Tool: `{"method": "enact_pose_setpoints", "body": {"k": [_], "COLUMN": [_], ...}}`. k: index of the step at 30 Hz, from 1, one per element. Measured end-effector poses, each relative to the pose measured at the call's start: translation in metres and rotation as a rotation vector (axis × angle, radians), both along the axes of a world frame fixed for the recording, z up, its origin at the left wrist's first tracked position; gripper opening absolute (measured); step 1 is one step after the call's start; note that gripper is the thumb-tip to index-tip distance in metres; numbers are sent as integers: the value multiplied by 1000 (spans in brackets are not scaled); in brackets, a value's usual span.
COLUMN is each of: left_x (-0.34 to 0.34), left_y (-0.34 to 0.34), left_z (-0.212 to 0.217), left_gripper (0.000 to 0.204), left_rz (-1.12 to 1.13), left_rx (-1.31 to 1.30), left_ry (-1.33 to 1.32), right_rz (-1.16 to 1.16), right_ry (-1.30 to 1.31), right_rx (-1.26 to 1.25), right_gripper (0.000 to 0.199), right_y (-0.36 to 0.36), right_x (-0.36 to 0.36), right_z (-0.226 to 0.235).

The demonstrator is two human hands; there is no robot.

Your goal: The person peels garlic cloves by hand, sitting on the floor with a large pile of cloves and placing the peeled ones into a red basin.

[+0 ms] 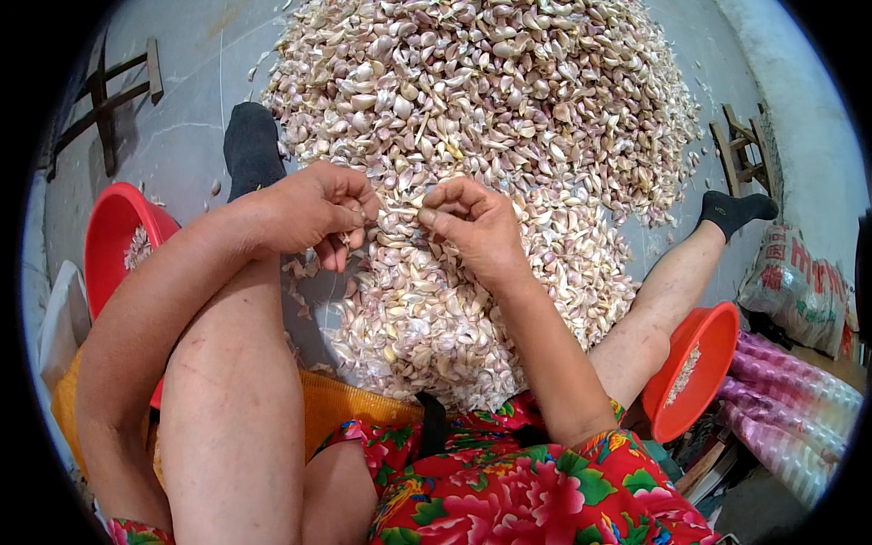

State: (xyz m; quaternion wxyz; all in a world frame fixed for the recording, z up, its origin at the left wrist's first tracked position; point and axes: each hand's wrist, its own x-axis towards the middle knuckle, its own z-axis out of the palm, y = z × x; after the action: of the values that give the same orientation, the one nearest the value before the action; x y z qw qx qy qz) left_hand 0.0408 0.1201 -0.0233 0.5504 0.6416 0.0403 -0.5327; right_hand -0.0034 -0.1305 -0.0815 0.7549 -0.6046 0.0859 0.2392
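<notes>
A wide heap of loose garlic cloves (490, 100), white with purple-pink skins, spreads over the floor in front of me and between my legs. Above its near left side, my left hand (327, 213) is closed with curled fingers. A small pale bit of garlic (344, 239) shows between those fingers. Facing it, my right hand (477, 227) pinches with thumb and forefinger over the cloves. Whatever lies in that pinch is too small to make out. A narrow gap separates the two hands.
Red plastic bowls hold pale garlic pieces at left (102, 245) and right (713, 363). An orange mesh sack (350, 400) lies beneath me. Wooden stools stand at far left (104, 100) and far right (747, 150). A printed sack (790, 291) and striped pink plastic (786, 391) lie at right.
</notes>
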Motion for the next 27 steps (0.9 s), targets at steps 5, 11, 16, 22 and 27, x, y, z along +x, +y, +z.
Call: {"method": "enact_pose_setpoints", "body": {"k": [5,11,16,22,27], "left_x": [3,6,5,4,4], "left_y": [-8,9,10,13,11], "left_z": [1,-1,1,-2,-3], "left_gripper": [9,22,24,23,23], "left_rz": [-69,201,290,259,238], "left_rx": [-58,38,62,31,34], "left_ry": [-8,-121,-114,-142,-157], "right_rz": [46,70,188,65,110], "right_ry": [-80,-467,-932,-930,-875], "right_rx": [29,-492,-989,-884,-856], "right_gripper": [14,16,13,11,18], "right_y": [20,15,40,38,32], "right_x": [-7,19,12,14,12], "right_z": [23,-12,-27,-45,-32]}}
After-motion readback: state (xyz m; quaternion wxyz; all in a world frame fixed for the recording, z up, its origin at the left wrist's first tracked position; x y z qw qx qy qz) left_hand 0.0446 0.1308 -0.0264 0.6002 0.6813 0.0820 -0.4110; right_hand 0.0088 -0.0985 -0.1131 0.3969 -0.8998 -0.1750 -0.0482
